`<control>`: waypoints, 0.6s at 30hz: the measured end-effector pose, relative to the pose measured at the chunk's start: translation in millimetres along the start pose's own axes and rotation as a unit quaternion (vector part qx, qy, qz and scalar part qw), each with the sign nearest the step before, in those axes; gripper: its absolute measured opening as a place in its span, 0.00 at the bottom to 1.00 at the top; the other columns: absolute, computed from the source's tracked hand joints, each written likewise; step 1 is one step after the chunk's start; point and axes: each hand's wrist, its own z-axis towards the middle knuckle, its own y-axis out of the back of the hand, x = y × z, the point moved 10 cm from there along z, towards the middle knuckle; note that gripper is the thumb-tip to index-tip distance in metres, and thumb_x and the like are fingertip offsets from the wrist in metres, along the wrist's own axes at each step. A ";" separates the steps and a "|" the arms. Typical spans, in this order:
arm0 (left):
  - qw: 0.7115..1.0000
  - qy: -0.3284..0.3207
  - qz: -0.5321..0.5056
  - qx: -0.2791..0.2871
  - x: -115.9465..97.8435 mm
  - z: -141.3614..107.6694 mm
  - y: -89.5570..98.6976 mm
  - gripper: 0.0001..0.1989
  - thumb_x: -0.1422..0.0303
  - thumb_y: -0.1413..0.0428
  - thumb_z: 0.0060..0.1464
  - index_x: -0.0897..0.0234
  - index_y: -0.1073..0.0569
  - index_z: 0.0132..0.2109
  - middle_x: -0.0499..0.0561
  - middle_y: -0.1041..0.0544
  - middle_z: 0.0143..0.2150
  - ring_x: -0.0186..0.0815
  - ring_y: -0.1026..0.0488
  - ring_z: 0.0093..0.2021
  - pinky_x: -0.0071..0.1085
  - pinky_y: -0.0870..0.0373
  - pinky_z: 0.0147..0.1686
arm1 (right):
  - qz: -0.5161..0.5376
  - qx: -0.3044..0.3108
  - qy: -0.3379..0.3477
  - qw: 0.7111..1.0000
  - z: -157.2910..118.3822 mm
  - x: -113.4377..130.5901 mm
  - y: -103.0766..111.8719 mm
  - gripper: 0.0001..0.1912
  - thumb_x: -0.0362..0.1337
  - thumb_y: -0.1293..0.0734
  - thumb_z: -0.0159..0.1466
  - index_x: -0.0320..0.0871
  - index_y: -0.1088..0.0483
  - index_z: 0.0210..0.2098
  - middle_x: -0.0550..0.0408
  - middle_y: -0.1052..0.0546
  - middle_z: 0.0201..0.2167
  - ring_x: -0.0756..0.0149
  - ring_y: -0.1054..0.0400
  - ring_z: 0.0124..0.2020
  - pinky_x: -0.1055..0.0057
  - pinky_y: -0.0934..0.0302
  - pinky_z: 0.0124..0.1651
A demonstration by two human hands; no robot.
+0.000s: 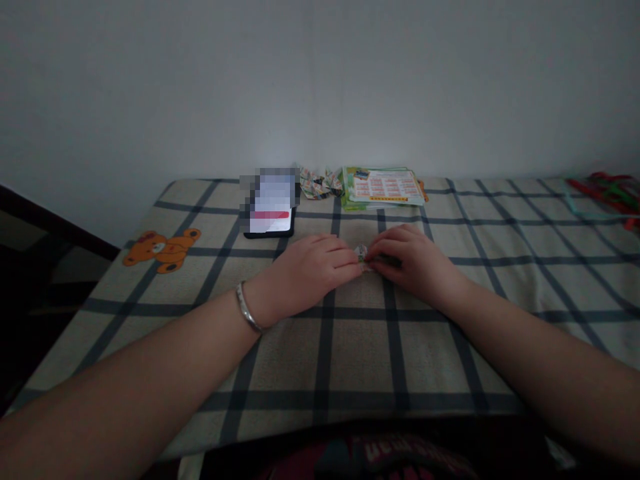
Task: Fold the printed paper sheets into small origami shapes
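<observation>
Between my two hands, low over the checked tablecloth, is a small piece of folded printed paper, mostly covered by fingers. My left hand, with a silver bangle at its wrist, closes its fingertips on the paper's left side. From the right, my right hand pinches the same paper between thumb and fingers. Just beyond the hands lie several folded paper pieces, printed in similar colours. Beside them rests a stack of printed calendar cards.
A phone with a lit, blurred screen lies at the back left. An orange bear figure is on the cloth farther left. Red and green items sit at the far right edge. A pale wall rises behind the table.
</observation>
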 end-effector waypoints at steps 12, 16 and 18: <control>0.999 0.016 0.008 0.031 -0.3 0.7 -1.2 0.11 0.73 0.51 0.63 0.63 0.26 0.48 0.52 0.23 0.47 0.42 0.28 0.49 0.44 0.31 0.53 | -0.060 0.068 0.128 0.988 -5.5 29.0 1.0 0.12 0.34 0.39 0.69 0.44 0.23 0.42 0.50 0.21 0.41 0.59 0.30 0.43 0.62 0.38 0.46; 0.999 0.012 0.014 0.031 -0.9 1.1 0.9 0.11 0.73 0.51 0.63 0.64 0.26 0.48 0.52 0.22 0.46 0.42 0.28 0.48 0.43 0.31 0.52 | -0.095 0.080 0.126 0.984 -7.8 30.0 0.6 0.12 0.34 0.39 0.69 0.45 0.24 0.44 0.50 0.21 0.43 0.60 0.30 0.42 0.63 0.38 0.43; 0.999 0.013 0.017 0.033 -0.6 1.8 1.8 0.12 0.73 0.52 0.64 0.64 0.26 0.48 0.52 0.22 0.46 0.42 0.28 0.48 0.43 0.31 0.52 | -0.110 0.084 0.126 0.982 -8.1 31.9 1.1 0.12 0.34 0.39 0.69 0.45 0.24 0.45 0.50 0.21 0.44 0.60 0.29 0.42 0.64 0.38 0.42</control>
